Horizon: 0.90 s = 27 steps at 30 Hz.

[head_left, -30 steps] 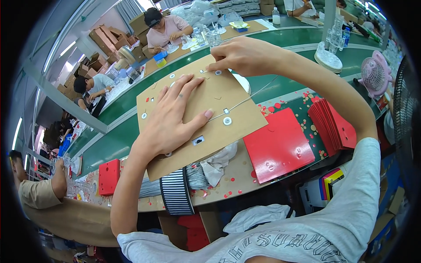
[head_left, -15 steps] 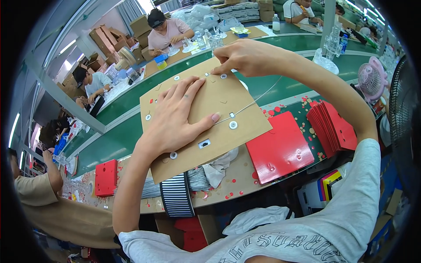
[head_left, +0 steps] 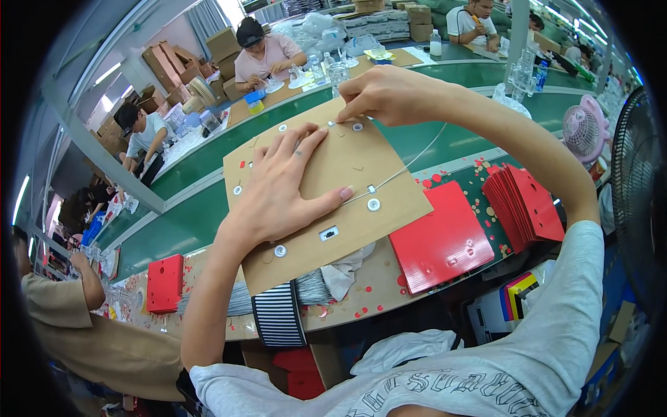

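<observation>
A brown cardboard panel [head_left: 354, 156] is held up at a tilt in front of me, with white round fittings [head_left: 374, 205] and small slots in it. My left hand [head_left: 278, 184] lies flat across the panel, fingers stretched out and thumb near a thin pale wire [head_left: 410, 163]. That wire passes a slot by the thumb and curves up to the right until my right forearm hides it. At the panel's far edge, my right hand [head_left: 379, 94] has its fingers closed in a pinch beside another small slot; what lies between the fingertips is hidden.
Red sheets [head_left: 441, 236] lie on the bench to the right, beside a red stack [head_left: 521, 208]. Below the panel are a bundle of grey wires [head_left: 313, 288] and a striped band [head_left: 279, 313]. Fans stand at the right. Beyond runs a green conveyor [head_left: 472, 132], with people working across it.
The panel has shifted slightly down and to the right, with my left hand moving along. My right hand stays pinched at the far edge.
</observation>
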Tool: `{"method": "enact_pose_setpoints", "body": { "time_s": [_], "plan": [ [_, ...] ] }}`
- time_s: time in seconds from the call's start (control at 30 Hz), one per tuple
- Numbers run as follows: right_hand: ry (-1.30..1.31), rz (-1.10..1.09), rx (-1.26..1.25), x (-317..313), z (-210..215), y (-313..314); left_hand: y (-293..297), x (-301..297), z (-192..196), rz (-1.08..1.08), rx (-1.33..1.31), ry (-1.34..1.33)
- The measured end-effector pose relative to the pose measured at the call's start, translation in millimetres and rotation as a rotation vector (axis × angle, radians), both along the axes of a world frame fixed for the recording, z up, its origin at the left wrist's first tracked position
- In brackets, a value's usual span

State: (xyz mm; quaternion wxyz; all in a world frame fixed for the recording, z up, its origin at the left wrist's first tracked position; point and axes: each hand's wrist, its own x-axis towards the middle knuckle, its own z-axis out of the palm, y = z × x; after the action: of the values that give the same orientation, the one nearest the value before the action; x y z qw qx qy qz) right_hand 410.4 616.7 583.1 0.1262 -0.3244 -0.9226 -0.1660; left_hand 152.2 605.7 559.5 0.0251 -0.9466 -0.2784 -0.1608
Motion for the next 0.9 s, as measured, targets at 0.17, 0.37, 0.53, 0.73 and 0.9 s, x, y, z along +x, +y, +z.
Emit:
{"method": "enact_pose_setpoints", "body": {
  "time_s": [0.17,0.37,0.53,0.73,0.9],
  "plan": [
    [0.128,0.064,-0.063,4.2,-2.9,3.8,2.1,-4.7,-5.4,-0.006,-0.007,-0.022],
    [0.079,0.081,-0.042,2.1,-1.3,6.2,2.5,-4.7,-3.1,-0.001,0.007,-0.015],
    [0.082,0.080,0.019,-1.9,-6.0,3.0,0.9,-3.6,-2.3,-0.014,0.004,-0.037],
    [0.085,0.107,0.100,-1.3,-10.5,2.9,-4.2,-1.8,-0.4,-0.010,-0.044,-0.055],
    [0.083,0.105,0.129,-2.7,-15.3,1.7,-3.6,4.4,-1.2,-0.033,-0.028,-0.042]
  ]
}}
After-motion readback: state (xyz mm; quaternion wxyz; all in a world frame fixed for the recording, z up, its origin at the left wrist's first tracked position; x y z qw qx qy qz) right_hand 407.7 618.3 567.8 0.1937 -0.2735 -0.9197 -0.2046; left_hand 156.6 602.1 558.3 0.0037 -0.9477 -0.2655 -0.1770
